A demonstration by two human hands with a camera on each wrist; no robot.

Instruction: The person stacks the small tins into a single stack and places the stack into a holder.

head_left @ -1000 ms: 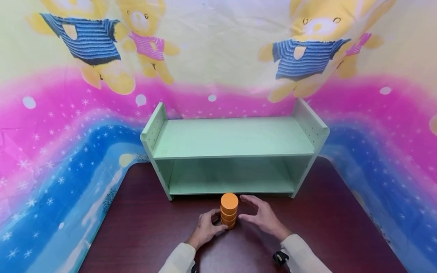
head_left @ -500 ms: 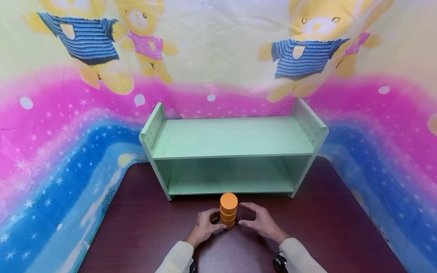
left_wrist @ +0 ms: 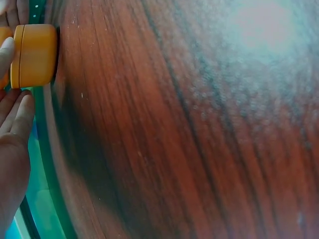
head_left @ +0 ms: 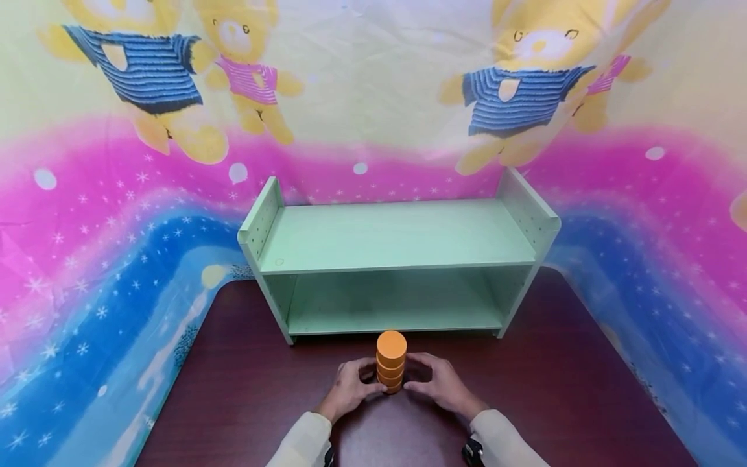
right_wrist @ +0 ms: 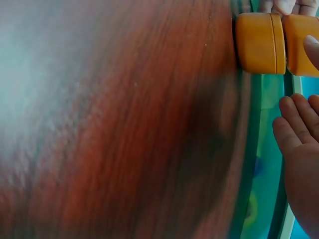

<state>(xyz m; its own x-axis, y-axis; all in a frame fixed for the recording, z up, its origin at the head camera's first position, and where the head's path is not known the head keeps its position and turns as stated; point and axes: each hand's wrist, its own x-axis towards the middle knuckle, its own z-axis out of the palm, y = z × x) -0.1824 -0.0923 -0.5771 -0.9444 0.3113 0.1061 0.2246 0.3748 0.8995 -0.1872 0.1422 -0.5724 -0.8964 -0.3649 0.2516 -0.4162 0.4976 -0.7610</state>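
Observation:
A stack of orange round lidded jars (head_left: 391, 355) stands upright on the dark wooden table (head_left: 327, 363), in front of the shelf. My left hand (head_left: 347, 391) holds the stack low from the left, thumb in front and fingers behind. In the left wrist view its thumb lies over the seam beside the lower jar (left_wrist: 37, 55). From the right, my right hand (head_left: 441, 384) curves towards the stack, fingertips close to it. The right wrist view shows its fingers (right_wrist: 299, 117) fairly straight, with a gap to the lower jar (right_wrist: 256, 42). Whether the right thumb touches is unclear.
A pale green two-tier shelf (head_left: 397, 237) stands behind the jars, its lower front edge just beyond them. Cloth printed with bears (head_left: 362, 97) hangs at the back and both sides of the table.
My right hand has moved left and closer to the jars, its fingers drawing in beside them. The left hand and the stack have barely moved.

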